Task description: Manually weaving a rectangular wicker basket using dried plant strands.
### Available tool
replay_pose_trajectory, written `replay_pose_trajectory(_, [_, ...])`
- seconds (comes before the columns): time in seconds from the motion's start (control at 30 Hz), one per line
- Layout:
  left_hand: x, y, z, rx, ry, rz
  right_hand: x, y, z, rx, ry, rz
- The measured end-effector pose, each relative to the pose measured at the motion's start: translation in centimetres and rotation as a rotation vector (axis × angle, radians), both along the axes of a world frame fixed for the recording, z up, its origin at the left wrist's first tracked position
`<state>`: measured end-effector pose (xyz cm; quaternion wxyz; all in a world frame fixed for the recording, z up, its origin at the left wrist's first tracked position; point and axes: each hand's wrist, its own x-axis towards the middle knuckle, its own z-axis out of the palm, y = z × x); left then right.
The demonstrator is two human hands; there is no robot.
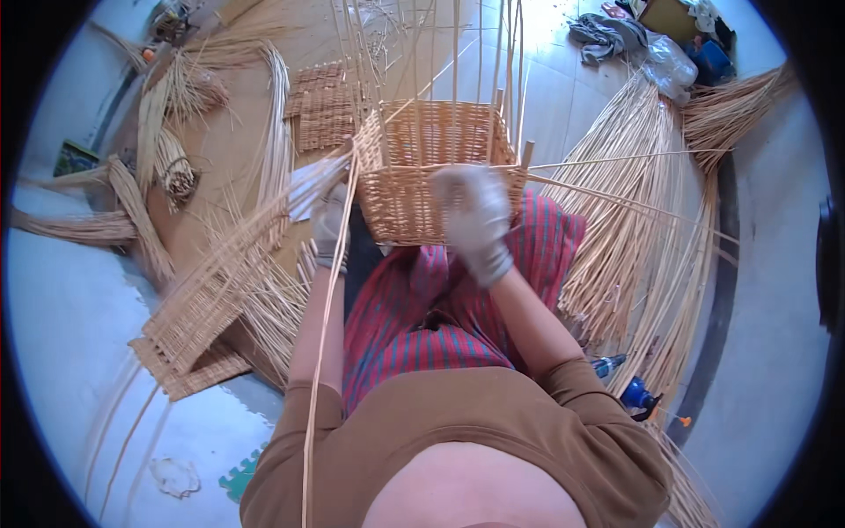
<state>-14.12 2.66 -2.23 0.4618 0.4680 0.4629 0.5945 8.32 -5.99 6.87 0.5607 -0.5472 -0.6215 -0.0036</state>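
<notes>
A half-woven wicker basket (pixel 405 207) sits against my lap, tilted, with its opening upward and away from me. Tall bare stakes (pixel 456 53) rise from its far wall. My left hand (pixel 329 227), in a pale glove, is at the basket's left side, closed around a bundle of long wicker strands (pixel 255 231) that fans out to the lower left; its fingers are partly covered. Motion blurs my right hand (pixel 475 216), also gloved, in front of the basket's near wall near the rim. Whether it grips anything is unclear. Loose strands (pixel 629 204) stick out from the basket's right corner.
A large spread of wicker strands (pixel 616 176) lies on the right. Woven panels (pixel 321 106) rest beyond the basket, and more woven pieces (pixel 189 339) lie at lower left. Tied bundles (pixel 176 172) are on the far left. A blue tool (pixel 635 392) lies by my right elbow.
</notes>
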Motion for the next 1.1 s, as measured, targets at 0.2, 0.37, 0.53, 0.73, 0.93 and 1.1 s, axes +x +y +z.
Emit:
replay_pose_trajectory(0.2, [-1.3, -5.2, 3.8, -0.07, 0.128, -0.238, -9.0, -2.1, -0.4, 0.106, -0.217, 0.856])
replay_pose_trajectory(0.37, [-1.6, -4.7, 5.6, 0.111, 0.285, -0.225, -5.2, -1.7, 0.6, -0.288, -0.589, 0.932])
replay_pose_trajectory(0.53, [-0.4, -6.4, 2.5, 0.015, 0.045, 0.1, -0.1, 5.8, 2.8, 0.099, 0.258, 0.225])
replay_pose_trajectory(0.73, [5.3, -5.5, 2.5, 0.146, 0.38, -0.149, 4.6, 4.9, -9.3, -0.09, 1.111, 0.249])
replay_pose_trajectory(0.93, [7.8, 2.4, 3.7, 0.149, 0.921, -0.202, 1.9, 9.4, -0.5, -0.075, 0.241, -0.054])
replay_pose_trajectory(1.1, [7.2, 2.1, 2.9, 0.032, 0.679, -0.284, 2.6, 12.2, 1.2, -0.059, 0.137, 0.157])
